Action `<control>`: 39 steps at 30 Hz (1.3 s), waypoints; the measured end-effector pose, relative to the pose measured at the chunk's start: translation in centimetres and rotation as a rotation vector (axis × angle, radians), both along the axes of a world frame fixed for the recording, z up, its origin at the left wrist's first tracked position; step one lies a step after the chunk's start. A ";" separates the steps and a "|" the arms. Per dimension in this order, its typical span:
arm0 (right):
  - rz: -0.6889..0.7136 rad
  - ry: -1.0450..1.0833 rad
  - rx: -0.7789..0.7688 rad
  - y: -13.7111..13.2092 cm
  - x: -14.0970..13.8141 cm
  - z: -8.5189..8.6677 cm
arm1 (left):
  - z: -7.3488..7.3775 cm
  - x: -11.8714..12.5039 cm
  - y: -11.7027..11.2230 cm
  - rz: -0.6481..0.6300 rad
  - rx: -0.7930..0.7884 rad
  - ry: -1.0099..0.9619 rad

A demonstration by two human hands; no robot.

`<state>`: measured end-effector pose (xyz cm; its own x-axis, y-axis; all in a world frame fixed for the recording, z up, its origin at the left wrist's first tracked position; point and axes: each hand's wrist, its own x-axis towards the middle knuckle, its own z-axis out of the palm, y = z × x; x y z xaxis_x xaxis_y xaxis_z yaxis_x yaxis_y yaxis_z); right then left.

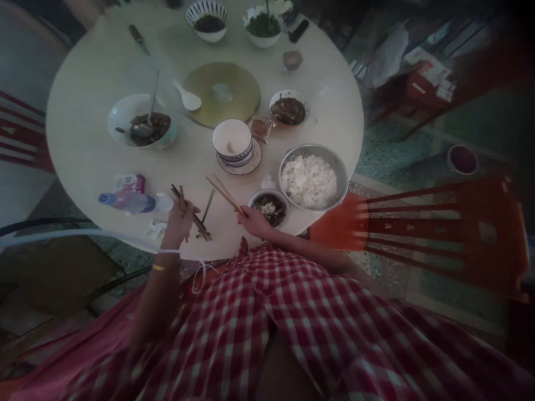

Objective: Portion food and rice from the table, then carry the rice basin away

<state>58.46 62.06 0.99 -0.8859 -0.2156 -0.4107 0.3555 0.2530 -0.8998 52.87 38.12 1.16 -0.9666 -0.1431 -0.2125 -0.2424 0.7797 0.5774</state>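
Chopsticks, dark ones (202, 227), run slantwise through the left hand (181, 220), over the near edge of the table (96, 72); their upper ends jut past the fingers toward the far edge and their lower ends slope down to the right. That hand is curled closed around the bundle. One more stick (207, 207) crosses just right of it; whether it lies on the surface or is also gripped, I cannot tell.

The right hand (256, 221), also above the near edge, pinches a light pair (225, 194) by one end, fingers folded in, the tips pointing away toward the left. Just beyond it sits a small food bowl (286, 218); contact between them is unclear. A metal rice bowl (341, 179) stands by the right edge, and a plastic bottle (129, 201) lies near the left hand, toward the near left edge.
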 end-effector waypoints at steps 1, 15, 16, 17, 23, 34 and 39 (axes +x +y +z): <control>0.015 0.032 0.011 -0.5 -0.4 0.0 | 0.1 -0.1 0.4 0.042 0.062 0.023; -0.270 -0.055 -0.029 0.4 1.4 -2.5 | -4.4 2.0 7.6 -0.350 -0.226 -0.424; -0.301 -0.033 -0.050 0.7 1.6 -2.5 | -4.9 2.4 8.3 -0.380 -0.242 -0.433; -0.328 -0.022 -0.072 1.0 1.8 -2.5 | -5.4 2.8 8.8 -0.411 -0.268 -0.433; -0.366 -0.048 -0.163 1.5 2.1 -2.7 | -6.1 2.5 10.6 -0.509 -0.425 -0.430; -0.314 -0.101 -0.107 0.6 0.5 -0.6 | -0.2 0.5 1.8 -0.038 0.084 -0.280; 0.028 0.136 0.054 -1.0 -0.8 2.0 | 5.0 1.3 4.4 0.179 0.765 -0.293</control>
<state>57.62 61.06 2.98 -0.9279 -0.2222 -0.2992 0.2236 0.3105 -0.9239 54.16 42.52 6.15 -0.8336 -0.0038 -0.5523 -0.5478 0.1336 0.8259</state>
